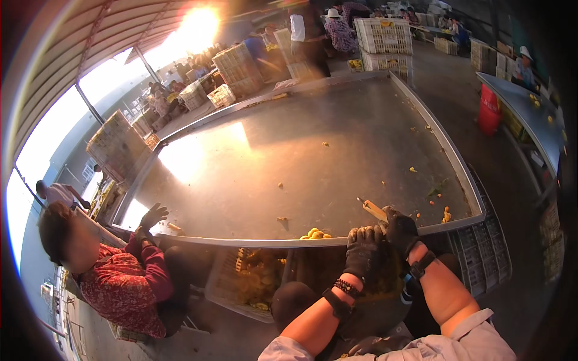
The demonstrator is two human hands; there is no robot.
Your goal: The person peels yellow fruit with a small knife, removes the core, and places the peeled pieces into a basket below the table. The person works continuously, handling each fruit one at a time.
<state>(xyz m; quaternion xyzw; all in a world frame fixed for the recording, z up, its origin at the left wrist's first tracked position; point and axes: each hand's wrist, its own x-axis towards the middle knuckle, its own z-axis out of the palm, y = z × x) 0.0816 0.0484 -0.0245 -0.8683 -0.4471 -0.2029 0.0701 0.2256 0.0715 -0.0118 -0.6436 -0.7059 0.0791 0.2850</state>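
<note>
My right hand (400,229), in a dark work glove, is closed around a small tool (374,210). The tool has a pale yellowish handle and a short metal tip, which points over the table to the far left. Beside it, my left hand (365,252), gloved too, has its fingers curled over the near rim of the large metal table (280,243). The two hands touch or nearly touch. Just left of them, a small heap of yellow fruit pieces (315,233) lies inside the rim. Further yellow scraps (446,215) lie to my right.
A co-worker (122,275) sits at the table's left, gloved hand (153,216) raised over the corner. Beneath the table are a crate of yellow produce (257,284) and a grey crate (481,243). Stacked crates (384,43), a red container (489,110) and another table (524,115) stand beyond.
</note>
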